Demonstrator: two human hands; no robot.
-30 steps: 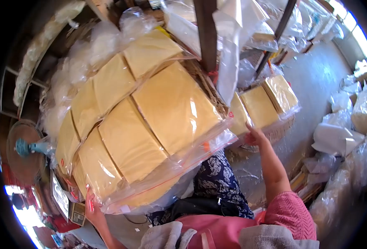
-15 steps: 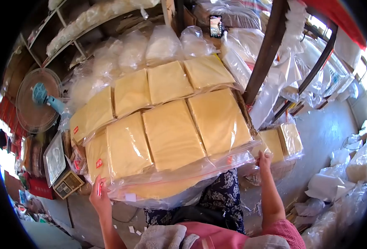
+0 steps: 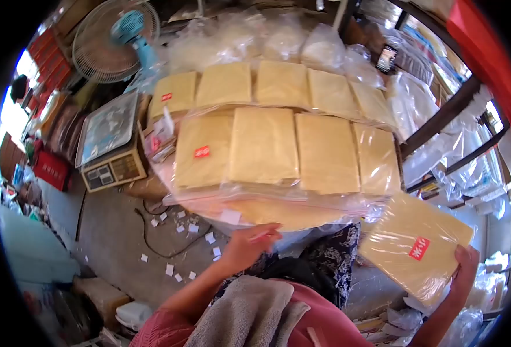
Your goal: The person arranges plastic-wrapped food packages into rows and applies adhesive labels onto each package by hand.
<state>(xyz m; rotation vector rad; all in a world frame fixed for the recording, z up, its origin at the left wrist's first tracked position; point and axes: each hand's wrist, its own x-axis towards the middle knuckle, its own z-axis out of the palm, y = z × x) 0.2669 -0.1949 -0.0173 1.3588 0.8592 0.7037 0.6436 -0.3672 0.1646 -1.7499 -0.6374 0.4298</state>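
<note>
At the lower right, my right hand (image 3: 467, 261) grips the edge of a flat, clear-wrapped yellow pack (image 3: 403, 231) with a red label. The pack is held tilted beside the table. Near the table's front edge, my left hand (image 3: 251, 246) has its fingers curled together, with a small pinkish strip showing among them that I cannot identify. Two rows of yellow packs (image 3: 264, 144) in clear plastic lie ahead of me, some with red labels. A zip-seal plastic bag edge (image 3: 302, 199) runs along the near side, with a small white paper (image 3: 230, 216) beside it.
A scale (image 3: 111, 139) and a blue fan (image 3: 129, 26) stand at the left. Filled plastic bags (image 3: 284, 37) and a phone (image 3: 387, 59) are behind the packs. A dark post (image 3: 440, 118) slants at the right. White scraps (image 3: 170, 269) and a cable (image 3: 151, 246) lie on the floor.
My left hand has left the bag's left corner and moved right, nearer my body. My right hand has moved right and now holds a labelled pack. The view has turned left.
</note>
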